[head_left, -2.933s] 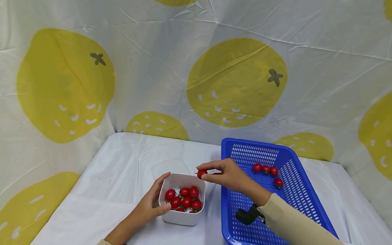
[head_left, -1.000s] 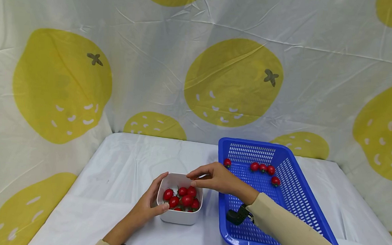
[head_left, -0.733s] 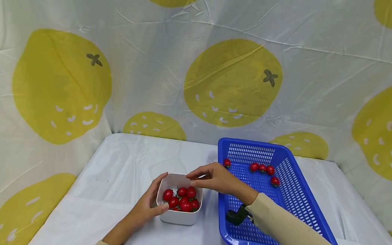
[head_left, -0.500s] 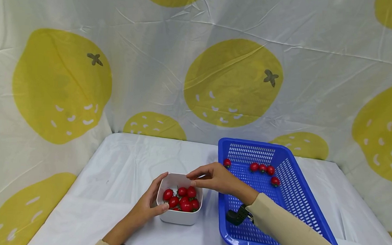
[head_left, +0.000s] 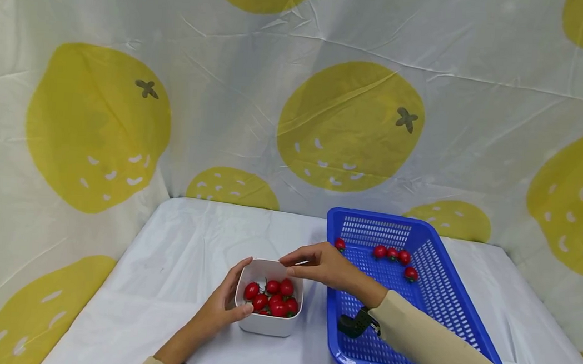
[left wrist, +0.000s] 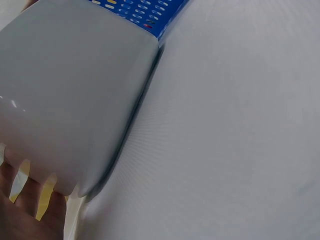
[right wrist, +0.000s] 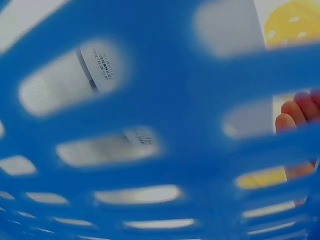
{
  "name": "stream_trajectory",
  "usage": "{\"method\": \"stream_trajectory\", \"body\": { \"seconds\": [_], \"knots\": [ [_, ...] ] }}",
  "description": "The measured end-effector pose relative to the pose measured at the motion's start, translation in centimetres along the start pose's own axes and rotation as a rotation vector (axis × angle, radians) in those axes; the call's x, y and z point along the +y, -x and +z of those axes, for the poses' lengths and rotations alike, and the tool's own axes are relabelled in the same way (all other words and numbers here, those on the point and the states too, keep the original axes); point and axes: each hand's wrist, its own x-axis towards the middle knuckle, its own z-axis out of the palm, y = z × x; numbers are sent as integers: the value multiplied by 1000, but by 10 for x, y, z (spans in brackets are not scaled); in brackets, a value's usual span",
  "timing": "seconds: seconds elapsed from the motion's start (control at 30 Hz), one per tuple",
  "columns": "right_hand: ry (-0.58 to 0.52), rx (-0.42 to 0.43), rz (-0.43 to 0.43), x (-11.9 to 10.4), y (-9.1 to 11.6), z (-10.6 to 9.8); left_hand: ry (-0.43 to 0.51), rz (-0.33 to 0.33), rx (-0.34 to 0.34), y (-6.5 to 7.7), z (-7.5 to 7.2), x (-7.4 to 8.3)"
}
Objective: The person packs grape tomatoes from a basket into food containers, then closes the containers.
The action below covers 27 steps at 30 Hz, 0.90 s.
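My left hand [head_left: 224, 299] grips the left side of a small white square container [head_left: 265, 327], its thumb at the front rim. In the left wrist view, the fingers [left wrist: 31, 196] curl against the container's wall [left wrist: 75, 85]. Several red cherry tomatoes [head_left: 278, 308] with green stems lie inside. My right hand [head_left: 324, 264] holds the back right corner of the rim between thumb and index finger, with no tomato visible there. In the right wrist view its fingertips [right wrist: 300, 111] show through the blue basket's slots; the rest of the hand is hidden.
To the right stands a blue perforated basket [head_left: 334, 340], with several cherry tomatoes [head_left: 392, 254] toward its back. My right forearm [head_left: 437, 338] crosses over it. White cloth [head_left: 197, 243] covers the table, and a lemon-print sheet [head_left: 215, 116] hangs behind.
The cherry tomato in my right hand was released into the container, where a tomato then rolled forward. My right hand moved slightly left to the rim and stayed; my left hand kept its grip.
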Motion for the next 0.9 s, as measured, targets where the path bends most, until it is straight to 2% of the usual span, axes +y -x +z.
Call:
{"method": "stream_trajectory", "body": {
  "seconds": [0.43,0.9],
  "knots": [
    [-11,61,-45,-1,-2,-6,-16,-6,5,0,1,2],
    [44,174,-18,6,5,-28,-21,-1,6,0,1,1]
  ]
}}
